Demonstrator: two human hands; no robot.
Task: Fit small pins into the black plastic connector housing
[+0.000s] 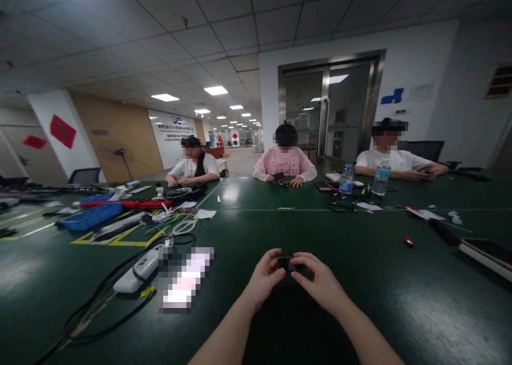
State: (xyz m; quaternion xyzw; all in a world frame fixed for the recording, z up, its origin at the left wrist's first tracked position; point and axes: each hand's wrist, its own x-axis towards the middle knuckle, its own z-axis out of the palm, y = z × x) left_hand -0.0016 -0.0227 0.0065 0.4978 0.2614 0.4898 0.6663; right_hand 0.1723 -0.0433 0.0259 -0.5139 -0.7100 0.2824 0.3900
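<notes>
My left hand [264, 277] and my right hand [317, 280] meet over the near middle of the green table. Between them is a small black object [286, 264] with a blocky shape; its exact kind is too dark and small to tell. The left fingers and thumb close on its left end. On its right side, the right thumb and fingers pinch it. Parts of the object are covered by the fingertips.
A white power strip [138, 272] with black cables and a pixelated bright rectangle [188, 278] lie to the left. Beyond is a blue tray [92, 217]. Two bottles [382, 179] stand at far right. A small red item [408, 241] lies nearer. Three people sit across the table [240, 232].
</notes>
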